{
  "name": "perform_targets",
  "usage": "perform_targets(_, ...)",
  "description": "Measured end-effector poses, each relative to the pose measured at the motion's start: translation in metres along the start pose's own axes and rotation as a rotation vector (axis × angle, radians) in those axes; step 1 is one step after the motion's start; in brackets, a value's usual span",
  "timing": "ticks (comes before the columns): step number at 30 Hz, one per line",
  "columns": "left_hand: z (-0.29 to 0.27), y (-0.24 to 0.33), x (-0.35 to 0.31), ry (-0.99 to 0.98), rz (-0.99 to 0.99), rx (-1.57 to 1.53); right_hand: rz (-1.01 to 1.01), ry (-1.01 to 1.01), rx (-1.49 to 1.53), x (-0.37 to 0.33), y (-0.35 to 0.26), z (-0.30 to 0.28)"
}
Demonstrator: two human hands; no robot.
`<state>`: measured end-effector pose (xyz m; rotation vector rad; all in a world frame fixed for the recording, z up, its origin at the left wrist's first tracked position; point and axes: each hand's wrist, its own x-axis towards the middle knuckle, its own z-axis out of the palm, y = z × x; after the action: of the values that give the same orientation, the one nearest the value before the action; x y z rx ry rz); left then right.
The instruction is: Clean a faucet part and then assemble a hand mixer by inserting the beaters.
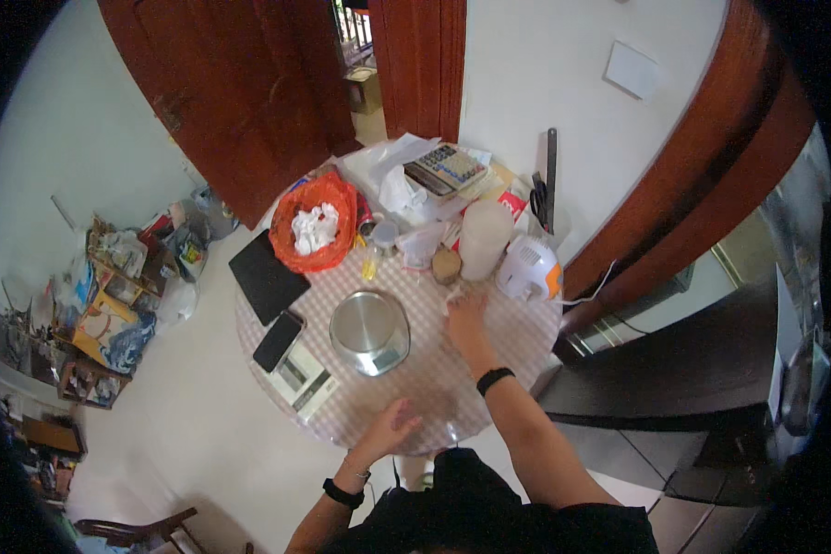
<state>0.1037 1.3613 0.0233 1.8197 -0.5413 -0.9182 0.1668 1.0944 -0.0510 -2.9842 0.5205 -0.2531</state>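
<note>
One round table (489, 346) with a checked cloth fills the centre of the frame and bears everything noted here. In descending size: one orange bag (316, 198) of crumpled white paper at upper left of the tabletop; one black tablet (266, 275) just below it at the left rim; one steel bowl (367, 325) seated on one scale (379, 355) at mid-table; one tall translucent jug (483, 238) toward the upper right; one white and orange appliance (529, 268) to its right; one desk calculator (446, 170) at the far edge on white bags; one black phone (278, 340) below the tablet; one small brown round piece (446, 265), kind not discernible, just left of the jug's base. The right hand (466, 319) lies at centre right, fingers pressed together and reaching toward crumpled white material (454, 294) at their tips, just below the brown piece; whether it is pinched or merely touched cannot be told. The left hand (390, 432) rests at the near rim, lower centre, fingers loosely spread, holding nothing. Each wrist carries one black band, two in all. Judgement: the step in hand appears to be the taking up of that white material beside the jug; the next move calls for a firm pinch and a lift clear of the jug and the bowl.
</note>
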Motion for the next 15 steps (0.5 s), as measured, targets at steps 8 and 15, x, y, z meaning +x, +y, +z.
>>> perform_targets(8,-0.005,0.024,0.09,0.258,0.268,0.108,-0.088,-0.221,0.431,-0.053,0.009,-0.019)
perform_targets(15,0.005,0.022,0.121,0.005,0.373,0.241,0.019,-0.143,0.738,-0.088,0.004,-0.081)
